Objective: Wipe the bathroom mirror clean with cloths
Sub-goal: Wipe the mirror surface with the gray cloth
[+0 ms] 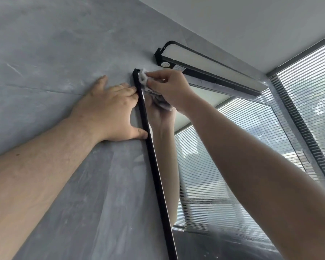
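Right hand (170, 87): fingers curled round a crumpled white cloth (143, 76), pressed into the mirror's (210, 177) top left corner; cloth mostly hidden by the hand. Left hand (111, 109): flat, fingers straight, on the grey wall (45, 53), fingertips touching the black frame (154, 166). Mirror's lower part cut off.

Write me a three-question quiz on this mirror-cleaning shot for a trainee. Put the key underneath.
1. True or false: the left hand holds the cloth.
2. Which part of the mirror is the cloth on? A) top left corner B) bottom edge C) centre
3. What is mounted on the wall just above the mirror?

Key
1. False: the right hand grips it, and the left lies flat on the wall beside the black frame.
2. A
3. A long black light fixture.
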